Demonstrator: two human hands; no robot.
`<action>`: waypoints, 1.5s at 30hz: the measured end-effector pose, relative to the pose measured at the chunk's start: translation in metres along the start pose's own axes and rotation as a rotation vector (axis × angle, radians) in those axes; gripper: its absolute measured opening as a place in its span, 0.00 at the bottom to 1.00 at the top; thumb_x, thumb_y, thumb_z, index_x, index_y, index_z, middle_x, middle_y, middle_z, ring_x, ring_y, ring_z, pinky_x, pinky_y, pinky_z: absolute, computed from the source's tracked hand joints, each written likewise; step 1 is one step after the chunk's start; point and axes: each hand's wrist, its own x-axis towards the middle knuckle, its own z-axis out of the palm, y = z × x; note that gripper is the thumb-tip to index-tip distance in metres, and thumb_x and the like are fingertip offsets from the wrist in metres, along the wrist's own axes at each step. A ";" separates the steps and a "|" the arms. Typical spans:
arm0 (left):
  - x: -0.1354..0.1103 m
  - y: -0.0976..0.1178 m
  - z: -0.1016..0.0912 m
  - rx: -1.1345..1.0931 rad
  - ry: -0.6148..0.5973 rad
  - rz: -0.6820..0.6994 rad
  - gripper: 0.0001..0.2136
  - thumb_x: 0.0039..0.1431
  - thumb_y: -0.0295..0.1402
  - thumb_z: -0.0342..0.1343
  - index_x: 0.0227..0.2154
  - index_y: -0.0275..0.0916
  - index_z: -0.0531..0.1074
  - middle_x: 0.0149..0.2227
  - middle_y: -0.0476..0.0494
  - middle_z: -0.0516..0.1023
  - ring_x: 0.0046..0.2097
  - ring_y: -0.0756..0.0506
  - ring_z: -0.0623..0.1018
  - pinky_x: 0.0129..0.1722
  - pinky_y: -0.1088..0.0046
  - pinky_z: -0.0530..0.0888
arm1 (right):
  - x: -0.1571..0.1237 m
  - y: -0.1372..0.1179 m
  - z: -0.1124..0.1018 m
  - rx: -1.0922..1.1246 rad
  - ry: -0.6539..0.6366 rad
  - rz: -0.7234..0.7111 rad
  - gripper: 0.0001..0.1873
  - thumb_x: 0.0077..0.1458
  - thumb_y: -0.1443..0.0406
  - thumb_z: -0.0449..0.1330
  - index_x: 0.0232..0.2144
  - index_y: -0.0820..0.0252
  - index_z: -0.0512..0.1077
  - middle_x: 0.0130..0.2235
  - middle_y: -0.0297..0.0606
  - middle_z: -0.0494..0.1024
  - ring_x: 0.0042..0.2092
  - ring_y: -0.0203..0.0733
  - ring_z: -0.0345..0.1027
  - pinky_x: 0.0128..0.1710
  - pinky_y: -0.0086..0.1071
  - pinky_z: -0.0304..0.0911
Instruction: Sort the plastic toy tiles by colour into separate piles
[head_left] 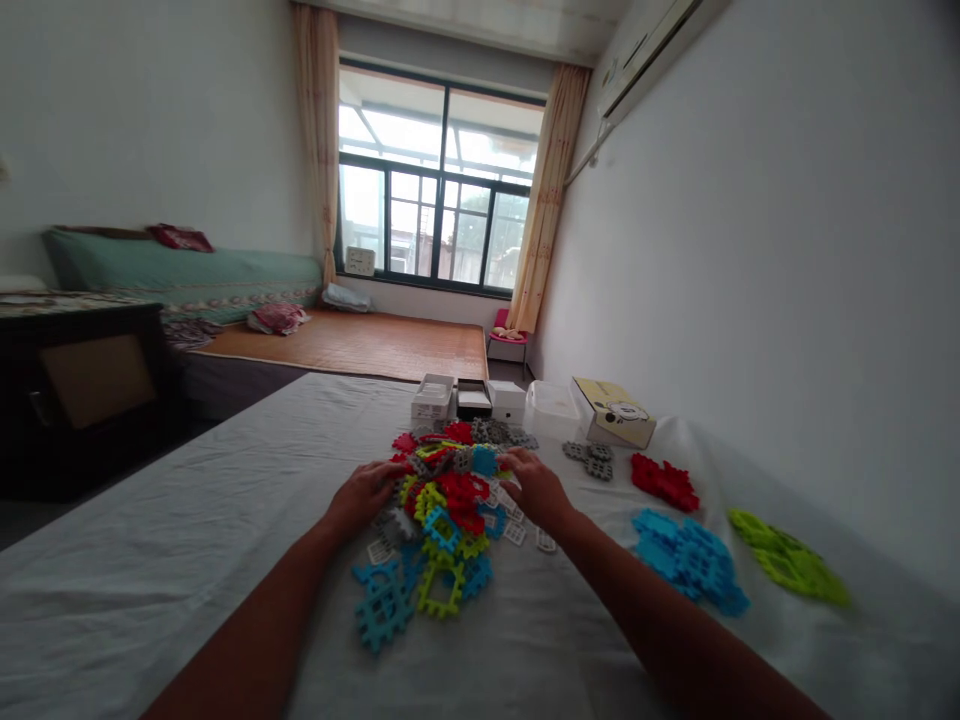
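A heap of toothed plastic building pieces in red (463, 497), lime green (440, 588), blue (384, 605) and grey lies on the white sheet, with small white window-like pieces (514, 533) among them. At its left edge, my left hand (367, 492) rests palm down, fingers stretched out and touching the red and grey pieces. Opposite it, my right hand (536, 487) reaches in with thumb and fingers apart, its fingertips beside a blue piece (484, 461) on top of the heap. I see nothing gripped in either hand, though the fingertips are partly hidden.
To the right lie separate groups of grey pieces (590, 458), red pieces (664, 482), blue pieces (694, 560) and lime pieces (787, 557). Behind the heap stand white boxes (433, 398), a clear plastic container (553, 408) and a yellow carton (615, 412). A wall rises at right.
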 end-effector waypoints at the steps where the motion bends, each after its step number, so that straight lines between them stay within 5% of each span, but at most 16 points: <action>1: 0.000 0.000 0.000 -0.008 -0.002 -0.004 0.17 0.57 0.34 0.46 0.46 0.43 0.74 0.48 0.45 0.77 0.51 0.42 0.73 0.52 0.67 0.67 | 0.011 -0.002 0.005 -0.080 0.001 -0.008 0.23 0.53 0.68 0.59 0.51 0.51 0.66 0.53 0.40 0.69 0.51 0.45 0.64 0.48 0.37 0.62; 9: 0.001 0.003 0.001 -0.041 0.005 -0.032 0.17 0.56 0.34 0.47 0.46 0.44 0.75 0.47 0.46 0.77 0.51 0.43 0.72 0.53 0.67 0.66 | 0.040 -0.002 0.024 -0.296 -0.023 0.001 0.25 0.51 0.64 0.62 0.52 0.54 0.65 0.55 0.41 0.67 0.54 0.50 0.58 0.48 0.42 0.58; 15: 0.002 0.000 0.000 -0.028 -0.004 -0.007 0.18 0.57 0.35 0.46 0.46 0.44 0.74 0.48 0.46 0.77 0.51 0.43 0.73 0.53 0.67 0.67 | 0.021 -0.011 0.010 -0.371 0.028 -0.083 0.16 0.59 0.64 0.54 0.50 0.52 0.67 0.56 0.40 0.67 0.54 0.49 0.57 0.47 0.42 0.56; 19: 0.003 -0.003 -0.001 -0.009 -0.023 -0.003 0.18 0.57 0.37 0.45 0.47 0.43 0.74 0.48 0.45 0.76 0.51 0.43 0.73 0.52 0.67 0.67 | -0.010 -0.006 -0.014 -0.336 0.054 -0.064 0.12 0.60 0.62 0.54 0.45 0.51 0.71 0.48 0.38 0.74 0.48 0.44 0.63 0.43 0.35 0.59; 22: 0.005 -0.006 0.000 0.009 -0.031 0.003 0.19 0.58 0.38 0.44 0.47 0.43 0.74 0.48 0.45 0.76 0.51 0.42 0.73 0.52 0.67 0.67 | -0.045 0.018 -0.042 -0.300 0.087 0.024 0.12 0.62 0.60 0.51 0.41 0.51 0.73 0.41 0.36 0.76 0.44 0.41 0.66 0.42 0.32 0.60; 27: 0.006 -0.012 0.004 0.031 -0.018 0.026 0.19 0.58 0.39 0.44 0.47 0.44 0.74 0.48 0.46 0.76 0.50 0.42 0.73 0.51 0.68 0.68 | -0.109 0.093 -0.087 -0.450 0.124 0.222 0.14 0.61 0.64 0.49 0.44 0.56 0.72 0.40 0.41 0.74 0.41 0.42 0.67 0.40 0.32 0.61; 31: 0.006 -0.015 0.006 0.056 -0.010 0.028 0.19 0.57 0.39 0.45 0.48 0.44 0.73 0.49 0.46 0.76 0.51 0.42 0.73 0.51 0.68 0.68 | -0.147 0.138 -0.100 -0.629 0.045 0.287 0.18 0.57 0.72 0.49 0.46 0.56 0.71 0.40 0.42 0.73 0.42 0.44 0.67 0.38 0.34 0.61; 34: 0.006 -0.014 0.006 0.063 -0.010 0.022 0.19 0.57 0.38 0.45 0.48 0.44 0.73 0.48 0.46 0.76 0.51 0.43 0.73 0.51 0.69 0.68 | -0.162 0.146 -0.103 -0.668 -0.033 0.281 0.21 0.52 0.75 0.49 0.42 0.53 0.73 0.40 0.43 0.74 0.44 0.48 0.65 0.36 0.36 0.60; 39: 0.004 -0.005 0.003 0.052 -0.013 -0.004 0.19 0.57 0.37 0.44 0.48 0.43 0.73 0.49 0.46 0.76 0.51 0.43 0.72 0.52 0.67 0.67 | -0.149 0.115 -0.101 -0.534 -0.006 0.271 0.24 0.47 0.77 0.49 0.40 0.52 0.75 0.39 0.44 0.75 0.45 0.51 0.65 0.38 0.40 0.60; 45: 0.002 0.004 -0.001 0.029 -0.020 -0.016 0.18 0.57 0.36 0.44 0.47 0.43 0.73 0.49 0.45 0.76 0.51 0.43 0.72 0.53 0.67 0.67 | -0.098 0.004 -0.060 0.091 -0.132 -0.028 0.15 0.58 0.67 0.52 0.45 0.54 0.72 0.41 0.39 0.75 0.45 0.41 0.66 0.46 0.34 0.62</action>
